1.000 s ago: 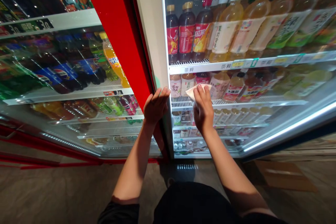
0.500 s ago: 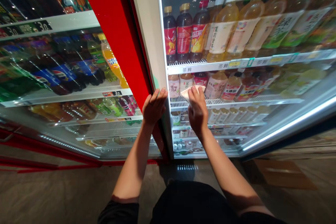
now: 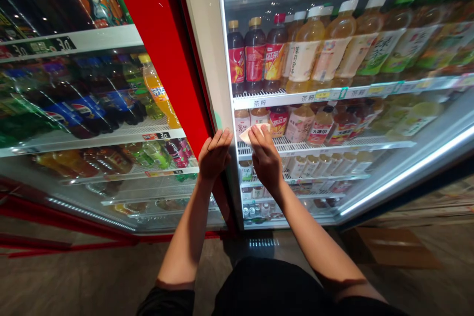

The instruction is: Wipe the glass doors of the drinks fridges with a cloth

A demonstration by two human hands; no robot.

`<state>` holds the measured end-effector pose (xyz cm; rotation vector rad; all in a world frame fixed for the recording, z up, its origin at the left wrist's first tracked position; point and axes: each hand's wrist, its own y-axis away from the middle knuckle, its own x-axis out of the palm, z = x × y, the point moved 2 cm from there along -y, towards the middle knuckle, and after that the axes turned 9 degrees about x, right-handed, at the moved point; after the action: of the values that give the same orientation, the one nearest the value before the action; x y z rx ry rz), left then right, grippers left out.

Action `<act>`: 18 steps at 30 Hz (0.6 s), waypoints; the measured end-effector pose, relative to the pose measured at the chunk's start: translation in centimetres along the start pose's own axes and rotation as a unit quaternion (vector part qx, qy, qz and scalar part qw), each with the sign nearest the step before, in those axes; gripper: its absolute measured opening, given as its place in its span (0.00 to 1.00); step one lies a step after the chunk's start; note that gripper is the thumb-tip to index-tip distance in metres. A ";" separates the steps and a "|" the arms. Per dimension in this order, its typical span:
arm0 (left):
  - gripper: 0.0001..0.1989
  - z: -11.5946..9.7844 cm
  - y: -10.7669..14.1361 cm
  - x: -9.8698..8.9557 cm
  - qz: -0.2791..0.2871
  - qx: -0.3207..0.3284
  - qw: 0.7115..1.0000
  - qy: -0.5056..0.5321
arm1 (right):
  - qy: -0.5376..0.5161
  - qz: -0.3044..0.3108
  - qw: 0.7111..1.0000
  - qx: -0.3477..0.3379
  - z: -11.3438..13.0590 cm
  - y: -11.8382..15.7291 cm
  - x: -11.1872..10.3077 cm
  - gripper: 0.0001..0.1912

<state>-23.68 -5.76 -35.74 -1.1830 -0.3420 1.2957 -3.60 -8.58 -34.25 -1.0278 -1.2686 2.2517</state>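
Two glass-doored drinks coolers stand side by side, with a white door frame [image 3: 207, 74] between them. My left hand [image 3: 215, 154] lies flat against the lower part of that frame, at the red panel's edge, holding nothing. My right hand [image 3: 265, 160] presses a white cloth or tissue [image 3: 254, 133] onto the glass of the right door [image 3: 370, 158]. Part of the cloth is hidden under my fingers. Behind the glass, tea bottles [image 3: 326, 44] fill the shelves.
A red panel [image 3: 159, 49] runs beside the frame. The left cooler's glass door [image 3: 111, 108] shows cola and orange drink bottles. Below lie a grey floor [image 3: 74, 276] and a flat cardboard sheet [image 3: 392, 247]. My dark clothing fills the bottom edge.
My right hand has slid left across the glass with the cloth, closer to the door frame. My left hand stays on the frame, and the view has drifted slightly.
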 end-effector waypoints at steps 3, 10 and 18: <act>0.34 0.0 -0.1 -0.1 -0.006 0.000 1.000 -0.011 | -0.016 0.003 0.999 -0.028 0.6 -1.4 0.1 0.43; 0.30 -0.1 0.4 0.3 0.003 -0.047 0.999 -0.011 | -0.023 -0.029 0.999 -0.001 0.1 -0.3 0.1 0.45; 0.27 0.0 1.2 1.1 -0.012 -0.169 0.985 -0.021 | -0.024 0.021 0.998 -0.046 2.2 -1.3 1.3 0.38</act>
<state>-24.02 -5.04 -37.17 -1.4327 -0.6233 1.2747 -6.10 -8.40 -32.99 -1.0480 -1.3950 2.2794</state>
